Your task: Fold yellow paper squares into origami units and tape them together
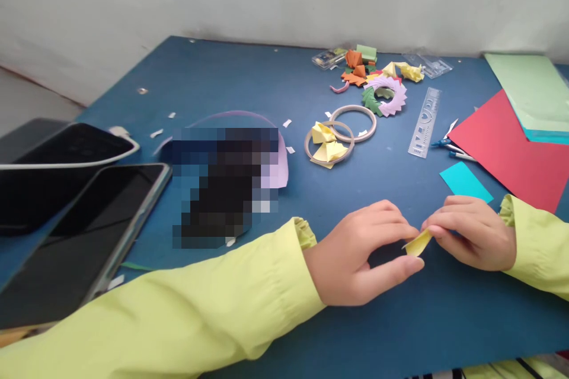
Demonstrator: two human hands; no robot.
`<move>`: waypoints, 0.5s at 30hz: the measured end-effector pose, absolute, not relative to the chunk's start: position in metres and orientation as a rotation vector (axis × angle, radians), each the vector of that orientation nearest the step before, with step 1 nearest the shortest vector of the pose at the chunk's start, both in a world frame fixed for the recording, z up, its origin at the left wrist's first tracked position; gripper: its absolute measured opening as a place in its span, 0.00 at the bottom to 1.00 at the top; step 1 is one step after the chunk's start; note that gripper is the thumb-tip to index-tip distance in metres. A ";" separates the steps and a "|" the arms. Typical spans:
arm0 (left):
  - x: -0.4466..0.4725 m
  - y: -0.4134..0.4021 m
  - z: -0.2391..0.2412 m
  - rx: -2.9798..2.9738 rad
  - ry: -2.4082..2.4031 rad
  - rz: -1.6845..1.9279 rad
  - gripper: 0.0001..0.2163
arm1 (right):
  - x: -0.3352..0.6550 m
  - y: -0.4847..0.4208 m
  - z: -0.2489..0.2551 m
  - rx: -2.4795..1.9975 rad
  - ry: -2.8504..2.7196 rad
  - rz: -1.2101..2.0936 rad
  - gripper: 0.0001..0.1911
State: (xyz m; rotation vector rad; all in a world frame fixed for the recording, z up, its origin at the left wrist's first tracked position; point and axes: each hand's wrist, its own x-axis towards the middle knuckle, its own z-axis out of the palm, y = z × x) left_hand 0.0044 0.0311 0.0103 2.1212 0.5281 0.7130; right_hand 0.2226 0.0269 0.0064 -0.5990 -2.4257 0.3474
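Observation:
A small folded piece of yellow paper (418,244) is held over the blue table, toward its front right. My left hand (364,251) has its thumb and fingers around the paper's left end. From the other side, my right hand (473,231) pinches the paper's right end between thumb and fingers. Just behind my right hand lies a turquoise paper rectangle (466,182). Two tape rolls overlap farther back, the front roll (306,145) lying around folded yellow paper pieces (329,151).
Red paper (515,148) and green sheets (528,92) lie at the right, near a clear ruler (424,124). A purple and green paper ring (395,95) lies at the back. Dark tablets or phones (89,231) cover the left side; a blurred patch hides something beside them.

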 end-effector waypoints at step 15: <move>0.008 0.027 0.013 1.736 0.983 0.689 0.13 | 0.224 0.028 -0.001 -0.418 -2.545 -0.015 0.15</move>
